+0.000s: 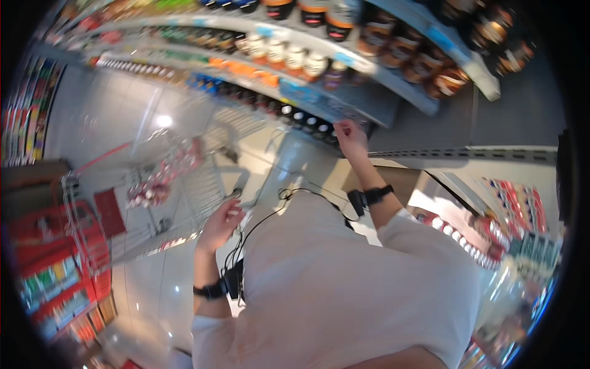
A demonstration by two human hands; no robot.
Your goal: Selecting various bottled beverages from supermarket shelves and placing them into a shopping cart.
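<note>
Store shelves run across the top of the head view, lined with bottles. My right hand (351,133) reaches to the lower shelf, at the end of a row of dark bottles with white caps (305,121); its fingers are bent, and whether they touch a bottle is not clear. White-capped bottles with orange lower parts (295,60) stand on a shelf above. My left hand (226,219) hangs beside my body near a metal wire shopping cart (203,193), its fingers loosely curled and apart, holding nothing. Both forearms wear black straps with devices; black cables hang at my waist.
Transparent and red packages (177,168) are at the cart on the left. A red display rack (60,272) with packaged goods stands at lower left. Dark shelf panels (424,129) are at the right, with a box and red-and-white packages (518,203) below them. The floor is glossy tile.
</note>
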